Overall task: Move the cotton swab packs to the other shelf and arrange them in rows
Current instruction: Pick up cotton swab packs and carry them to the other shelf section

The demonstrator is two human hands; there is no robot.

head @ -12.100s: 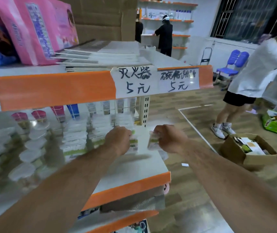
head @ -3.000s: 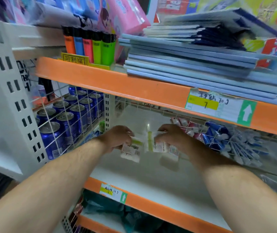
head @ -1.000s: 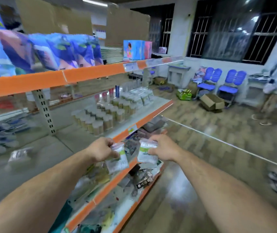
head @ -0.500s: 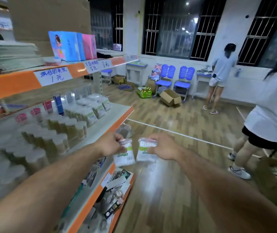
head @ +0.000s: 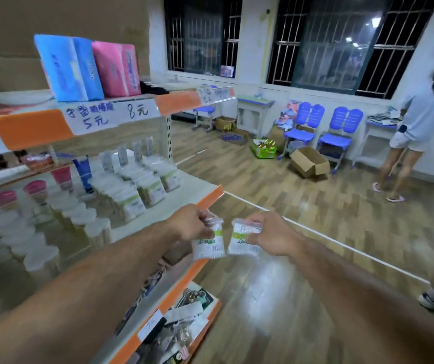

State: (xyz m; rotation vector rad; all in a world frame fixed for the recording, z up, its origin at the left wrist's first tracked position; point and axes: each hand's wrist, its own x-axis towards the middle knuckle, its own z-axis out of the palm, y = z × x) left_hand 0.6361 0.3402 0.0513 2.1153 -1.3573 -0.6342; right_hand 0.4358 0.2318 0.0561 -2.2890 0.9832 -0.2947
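Both hands are out front, low centre of view. The left hand (head: 188, 227) pinches the top edge of one cotton swab pack, the left pack (head: 208, 246). The right hand (head: 275, 237) grips another by its top and side, the right pack (head: 242, 244). Fingers are curled on both, so neither hand is loose.

Each pack hangs with its long axis running 12 to 6, sealed top toward 12 and bottom edge toward 6. The left pack leans a little, its bottom drifting toward 7. The green-band printed faces are turned toward us. We cannot tell which way the swabs lie inside. The packs sit just beside each other with a thin gap between them.

Both packs are in the air, off the front edge of the middle shelf (head: 184, 198) and not on it. From the hands:
- At 10, rows of stocked swab packs (head: 144, 187) stand on that shelf.
- At 9, there are round tubs (head: 97, 229), blurred.
- At 11, on the top shelf, a blue package (head: 68, 67) stands touching a pink package (head: 116, 67).
- At 1, there are blue chairs (head: 323, 127) and an open cardboard box (head: 310, 161) on the floor.
- At 2, a person (head: 421, 119) stands at a desk with their back to us.
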